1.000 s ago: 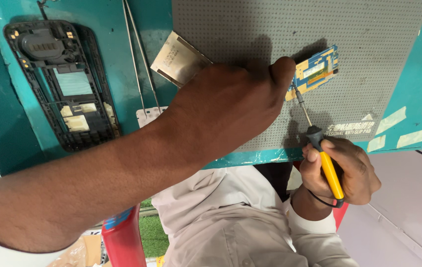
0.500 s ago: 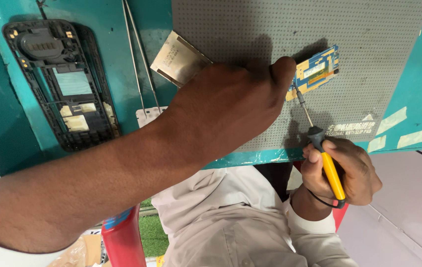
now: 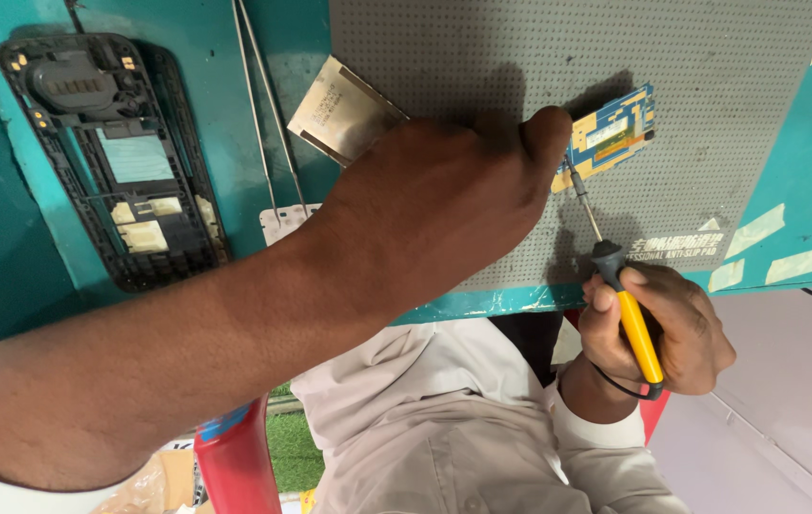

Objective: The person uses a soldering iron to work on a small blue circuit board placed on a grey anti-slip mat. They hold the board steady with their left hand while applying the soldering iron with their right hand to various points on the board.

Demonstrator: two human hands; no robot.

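Close head view down onto workbench [image 3: 187, 57]
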